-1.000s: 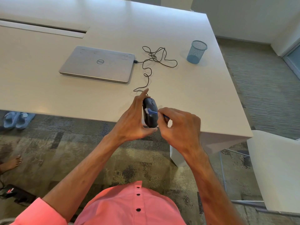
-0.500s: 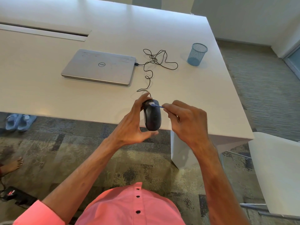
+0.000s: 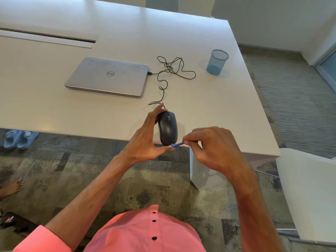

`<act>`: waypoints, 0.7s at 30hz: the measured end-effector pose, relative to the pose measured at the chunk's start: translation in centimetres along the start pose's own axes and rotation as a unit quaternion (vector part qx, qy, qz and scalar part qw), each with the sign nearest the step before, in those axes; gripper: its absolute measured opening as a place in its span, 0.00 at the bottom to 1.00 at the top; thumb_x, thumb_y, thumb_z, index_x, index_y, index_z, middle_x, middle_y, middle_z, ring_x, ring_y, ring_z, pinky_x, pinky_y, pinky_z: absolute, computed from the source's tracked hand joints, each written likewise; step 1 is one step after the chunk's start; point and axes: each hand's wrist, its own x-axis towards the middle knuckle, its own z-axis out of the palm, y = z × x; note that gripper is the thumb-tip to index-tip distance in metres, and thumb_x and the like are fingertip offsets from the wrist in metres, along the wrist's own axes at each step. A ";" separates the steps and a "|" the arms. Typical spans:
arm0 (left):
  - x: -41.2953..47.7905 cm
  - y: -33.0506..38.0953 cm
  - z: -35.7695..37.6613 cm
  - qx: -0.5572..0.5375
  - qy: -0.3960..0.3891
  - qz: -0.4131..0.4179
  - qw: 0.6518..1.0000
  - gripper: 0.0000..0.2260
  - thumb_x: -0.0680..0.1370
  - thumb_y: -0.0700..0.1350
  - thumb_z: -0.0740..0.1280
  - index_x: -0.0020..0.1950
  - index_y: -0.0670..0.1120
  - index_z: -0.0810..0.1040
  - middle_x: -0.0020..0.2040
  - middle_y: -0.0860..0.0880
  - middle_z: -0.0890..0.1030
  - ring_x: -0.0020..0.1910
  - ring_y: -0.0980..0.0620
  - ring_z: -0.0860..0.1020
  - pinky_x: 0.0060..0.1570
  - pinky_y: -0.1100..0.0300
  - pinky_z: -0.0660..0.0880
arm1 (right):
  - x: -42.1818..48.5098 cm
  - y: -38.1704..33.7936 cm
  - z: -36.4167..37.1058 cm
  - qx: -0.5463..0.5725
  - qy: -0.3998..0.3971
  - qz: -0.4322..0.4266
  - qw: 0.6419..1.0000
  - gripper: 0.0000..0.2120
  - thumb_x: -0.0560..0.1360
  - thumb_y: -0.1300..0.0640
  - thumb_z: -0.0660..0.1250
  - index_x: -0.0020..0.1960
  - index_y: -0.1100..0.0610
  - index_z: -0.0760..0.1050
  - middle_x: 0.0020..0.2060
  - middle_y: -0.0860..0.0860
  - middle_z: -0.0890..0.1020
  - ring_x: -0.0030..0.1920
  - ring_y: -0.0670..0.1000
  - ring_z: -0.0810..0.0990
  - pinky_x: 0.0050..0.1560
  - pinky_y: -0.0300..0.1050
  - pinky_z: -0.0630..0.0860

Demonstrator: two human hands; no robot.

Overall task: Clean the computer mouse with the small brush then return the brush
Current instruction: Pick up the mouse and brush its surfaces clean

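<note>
White table [image 3: 209, 110], patterned carpet [image 3: 91, 170] below; left hand [image 3: 143, 142] grips mouse [image 3: 168, 127], right hand [image 3: 214, 148] pinches small brush [image 3: 177, 144] at mouse's near end.

Before us, a white table [image 3: 54, 110] carries a closed silver laptop [image 3: 107, 77] at ten o'clock, a tangled black cable [image 3: 174, 70] at twelve and a blue mesh cup [image 3: 217, 62] at one.
</note>
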 end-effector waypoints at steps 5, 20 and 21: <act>0.9 0.9 0.1 0.033 0.009 0.002 0.999 0.62 0.72 0.64 0.85 0.94 0.50 0.50 0.85 0.52 0.65 0.79 0.51 0.75 0.72 0.43 0.82 | -0.5 2.4 -0.5 0.182 0.077 0.118 0.973 0.05 0.84 0.48 0.68 0.54 0.41 0.83 0.36 0.34 0.86 0.33 0.44 0.82 0.37 0.39 0.74; 6.8 1.5 2.5 0.090 0.034 0.000 0.995 0.58 0.76 0.63 0.83 0.93 0.44 0.53 0.87 0.48 0.61 0.84 0.49 0.68 0.74 0.55 0.76 | 5.2 7.2 3.7 0.549 0.092 0.306 0.773 0.13 0.91 0.56 0.54 0.57 0.58 0.76 0.54 0.49 0.92 0.55 0.49 0.90 0.60 0.55 0.80; 7.4 1.3 2.6 0.090 0.032 0.000 0.995 0.58 0.76 0.63 0.83 0.93 0.44 0.53 0.86 0.47 0.62 0.84 0.49 0.68 0.74 0.57 0.75 | 5.9 7.5 3.9 0.554 0.092 0.310 0.767 0.13 0.91 0.56 0.54 0.57 0.57 0.76 0.55 0.49 0.91 0.57 0.49 0.90 0.63 0.55 0.80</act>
